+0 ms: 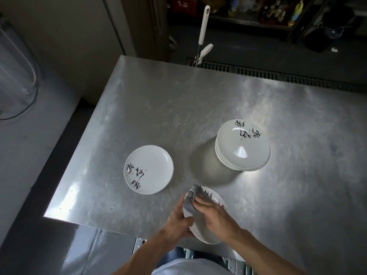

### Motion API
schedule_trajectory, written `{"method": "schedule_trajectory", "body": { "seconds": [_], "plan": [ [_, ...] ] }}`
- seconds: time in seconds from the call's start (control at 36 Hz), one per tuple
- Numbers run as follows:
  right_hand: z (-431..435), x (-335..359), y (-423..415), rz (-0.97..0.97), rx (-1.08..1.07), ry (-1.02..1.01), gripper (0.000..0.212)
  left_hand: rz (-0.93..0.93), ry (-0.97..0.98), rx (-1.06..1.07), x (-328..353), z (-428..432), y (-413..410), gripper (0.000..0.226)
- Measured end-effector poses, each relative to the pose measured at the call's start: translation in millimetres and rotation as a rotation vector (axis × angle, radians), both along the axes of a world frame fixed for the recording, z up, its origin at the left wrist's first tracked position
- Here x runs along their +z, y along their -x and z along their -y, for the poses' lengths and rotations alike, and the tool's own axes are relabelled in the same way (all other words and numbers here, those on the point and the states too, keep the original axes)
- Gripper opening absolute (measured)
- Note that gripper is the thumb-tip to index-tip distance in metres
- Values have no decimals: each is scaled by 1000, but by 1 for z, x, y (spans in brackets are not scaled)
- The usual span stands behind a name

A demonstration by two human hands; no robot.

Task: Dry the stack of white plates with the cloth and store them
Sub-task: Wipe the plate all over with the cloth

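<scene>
Steel table (158, 108), scuffed and reflective, viewed from above by the head camera. At its near edge the held plate (202, 231), white with black brush lettering, is tilted above the table top and does not rest on it.

Left grip (176, 221): fingers and thumb curled round the left rim of the held plate, carrying it.

Right grip (213, 212): fingers bent over a grey cloth (193, 197), which is bunched and pressed against the upper part of the plate's face. One corner of the cloth stands out past the far rim. Both forearms enter from the bottom of the view, and the right one crosses the plate's lower right rim.

Stack of plates (243, 147): several white plates with the same lettering, nested face up on the right side of the table, well apart from the held plate. The exact count cannot be told.

Single plate (149, 169): face up and flat on the table, left of centre, apart from both the stack and the hands.

Beyond the table's far edge: a white handle (204, 24) standing nearly upright, a dark floor grate (258, 73) running along the floor, and a dim shelf (238, 18) whose contents are too dark to identify. Pale wall panels lie to the left of the table.
</scene>
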State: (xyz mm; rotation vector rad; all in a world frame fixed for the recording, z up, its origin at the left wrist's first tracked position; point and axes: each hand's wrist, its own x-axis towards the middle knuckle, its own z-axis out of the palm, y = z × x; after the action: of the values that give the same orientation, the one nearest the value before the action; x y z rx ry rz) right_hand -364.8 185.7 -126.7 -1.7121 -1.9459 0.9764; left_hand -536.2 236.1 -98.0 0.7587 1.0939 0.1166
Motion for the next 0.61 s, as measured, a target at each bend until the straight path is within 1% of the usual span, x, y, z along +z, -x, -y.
{"method": "schedule_trajectory", "body": {
  "seconds": [0.03, 0.08, 0.17, 0.22, 0.28, 0.33, 0.39, 0.44, 0.5, 0.56, 0.58, 0.61],
  "plan": [
    [3, -1, 1, -13, 22, 20, 66, 0, 4, 6, -2, 2, 0, 79],
    [5, -5, -4, 33, -34, 62, 71, 14, 13, 42, -6, 4, 2, 79],
    [-3, -8, -9, 148, -217, 98, 74, 6, 51, 248, -17, 7, 4, 79],
    [-8, -6, -6, 161, -266, 107, 75, 3, 77, 371, -23, 11, 1, 74],
    [-8, -4, -3, 145, -232, 122, 82, -25, 107, 413, -21, 12, -3, 62],
    [-6, 0, -1, 76, -219, 176, 84, -87, 89, 396, -15, 5, -5, 46],
    [-3, 0, 2, -4, -199, 198, 81, -139, 63, 357, -12, -5, -4, 43],
    [-3, -1, 4, -30, -148, 193, 76, -146, 48, 313, -12, -13, -2, 45],
    [-4, -6, 0, 20, -137, 188, 74, -96, 55, 243, -13, -16, 0, 54],
    [-5, -10, -8, 86, -222, 175, 74, -41, 76, 186, -14, -16, 1, 65],
    [-6, -10, -9, 105, -262, 162, 76, -27, 81, 173, -13, -16, 1, 67],
    [-6, -9, -7, 119, -256, 139, 78, -18, 82, 165, -12, -16, 1, 68]
  ]
}}
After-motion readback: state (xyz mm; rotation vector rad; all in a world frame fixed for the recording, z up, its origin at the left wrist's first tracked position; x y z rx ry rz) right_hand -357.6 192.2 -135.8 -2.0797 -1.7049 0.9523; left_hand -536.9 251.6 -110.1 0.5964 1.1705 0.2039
